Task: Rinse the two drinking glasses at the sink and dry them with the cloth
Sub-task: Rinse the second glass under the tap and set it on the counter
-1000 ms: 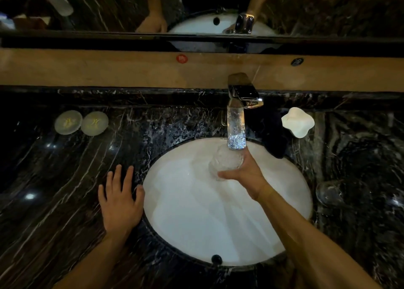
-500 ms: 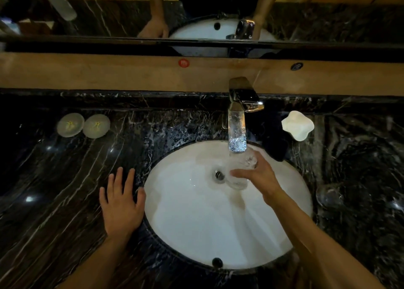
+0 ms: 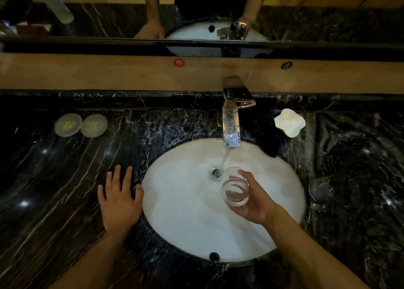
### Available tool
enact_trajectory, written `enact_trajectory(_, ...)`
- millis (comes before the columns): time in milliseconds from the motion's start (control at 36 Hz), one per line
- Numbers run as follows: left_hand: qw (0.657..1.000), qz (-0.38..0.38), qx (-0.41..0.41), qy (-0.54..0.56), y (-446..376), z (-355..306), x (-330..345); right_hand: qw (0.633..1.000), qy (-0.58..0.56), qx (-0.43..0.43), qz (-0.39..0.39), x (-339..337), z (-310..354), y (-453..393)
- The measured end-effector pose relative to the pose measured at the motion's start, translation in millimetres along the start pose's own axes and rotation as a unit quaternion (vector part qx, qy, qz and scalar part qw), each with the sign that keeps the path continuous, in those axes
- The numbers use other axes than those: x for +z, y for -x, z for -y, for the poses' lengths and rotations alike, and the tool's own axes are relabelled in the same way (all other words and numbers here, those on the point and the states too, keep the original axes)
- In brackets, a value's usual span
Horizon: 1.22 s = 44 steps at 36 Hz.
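Keeping the left hand (image 3: 119, 201) flat on the marble counter (image 3: 54, 201) at the nine o'clock edge of the sink (image 3: 179, 212), fingers straight and spread, gripping nothing, exactly as a second ago. Drawing the first glass (image 3: 235, 192) out from under the tap (image 3: 232, 105) and clear of the water stream (image 3: 225, 159), down to the four o'clock side of the drain (image 3: 216, 173). Clasping that glass in the right hand (image 3: 253, 203), fingers curled round its wall, mouth turned up toward the camera; hard to tell whether any water remains inside. Letting the stream run unbroken toward the drain. Reads as the rinse of this glass ending, with emptying and drying likely next. Leaving the second glass (image 3: 321, 189) untouched on the counter at the basin's three o'clock, so probably half the rinsing to come. Leaving the dark cloth (image 3: 269, 142) bunched at one o'clock, just right of the tap, not yet in use.

Scanning the surface from ten o'clock: two pale round discs (image 3: 68, 124) side by side, well apart from the basin; black veined marble speckled with droplets toward eleven; a white soap dish (image 3: 289, 122) just beyond the cloth at two. Looking past twelve o'clock: a wooden ledge (image 3: 109, 74) carrying a red sticker (image 3: 178, 63) and a dark one further right, then a mirror (image 3: 328, 22) reflecting both forearms, the basin and the tap. Dim, warm light throughout.
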<state>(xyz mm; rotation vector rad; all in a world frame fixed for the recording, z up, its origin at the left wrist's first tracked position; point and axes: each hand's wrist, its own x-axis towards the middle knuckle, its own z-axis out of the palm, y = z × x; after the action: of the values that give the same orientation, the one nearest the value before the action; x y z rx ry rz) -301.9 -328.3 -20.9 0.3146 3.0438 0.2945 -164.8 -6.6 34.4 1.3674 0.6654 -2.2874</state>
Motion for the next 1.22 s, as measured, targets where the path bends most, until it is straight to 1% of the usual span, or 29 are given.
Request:
enact_trajectory(111, 1.000, 0.004, 0.000, 0.000, -0.3, 0.3, -0.1, 0.988, -0.123, 0.090, 0.019, 2.4, -3.3, -0.9)
enact_trajectory(194, 1.000, 0.006, 0.000, -0.003, -1.1, 0.2, -0.2, 0.976, -0.182, 0.115, 0.022, 5.0, -6.7, 0.4)
enact_trajectory(278, 1.000, 0.010, 0.001, -0.003, -1.7, 0.6, -0.2, 0.968, -0.222, 0.115, 0.024, 5.3, -10.0, 1.2)
enact_trajectory(472, 1.000, 0.020, 0.003, -0.001, -1.5, 0.6, -2.5, 0.963, -0.255, 0.092, -0.012, 2.0, -9.9, 7.0)
enact_trajectory(556, 1.000, 0.025, 0.001, -0.001, -1.6, -1.5, -4.1, 0.967, -0.242, 0.074, -0.021, 1.5, -9.8, 13.5)
enact_trajectory(639, 1.000, 0.031, -0.004, 0.002, -0.7, -4.0, -5.7, 0.978, -0.200, 0.031, -0.047, 1.1, -10.3, 24.4)
enact_trajectory(694, 0.999, 0.037, -0.001, 0.005, -1.6, -9.0, -9.4, 0.989, -0.132, -0.013, -0.069, -0.6, -11.4, 30.7)
enact_trajectory(722, 0.999, 0.036, 0.008, 0.011, -3.6, -14.6, -12.9, 0.992, -0.065, -0.054, -0.099, -3.2, -12.8, 31.4)
enact_trajectory(750, 0.999, 0.031, 0.021, 0.019, -6.8, -22.5, -17.4, 0.983, 0.020, -0.111, -0.143, -6.3, -15.6, 30.9)
enact_trajectory(778, 0.998, 0.025, 0.040, 0.029, -10.6, -32.4, -22.6, 0.958, 0.119, -0.176, -0.194, -10.2, -19.1, 30.5)
enact_trajectory(806, 0.997, 0.023, 0.065, 0.043, -15.2, -44.8, -28.9, 0.912, 0.226, -0.239, -0.245, -14.1, -22.3, 30.6)
enact_trajectory(833, 0.993, 0.024, 0.095, 0.060, -20.9, -59.7, -36.4, 0.858, 0.323, -0.289, -0.277, -19.8, -25.5, 29.2)
enact_trajectory(861, 0.988, 0.022, 0.132, 0.076, -27.5, -75.6, -44.1, 0.816, 0.389, -0.319, -0.286, -23.9, -28.1, 30.5)
enact_trajectory(889, 0.980, 0.019, 0.177, 0.087, -34.4, -92.1, -51.9, 0.792, 0.425, -0.333, -0.285, -28.8, -30.6, 31.6)
enact_trajectory(972, 0.944, 0.011, 0.309, 0.112, -52.7, -145.7, -77.1, 0.766, 0.457, -0.353, -0.282, -42.8, -36.9, 35.7)
enact_trajectory(1056, 0.911, -0.020, 0.400, 0.095, -64.4, -198.3, -101.1, 0.746, 0.468, -0.376, -0.287, -49.6, -40.1, 43.1)
enact_trajectory(1139, 0.897, -0.023, 0.436, 0.064, -70.2, -236.3, -117.6, 0.738, 0.458, -0.401, -0.291, -52.9, -42.7, 51.8)
enact_trajectory(1222, 0.899, -0.004, 0.438, 0.021, -73.6, -253.9, -120.0, 0.735, 0.445, -0.419, -0.293, -55.9, -45.3, 61.3)
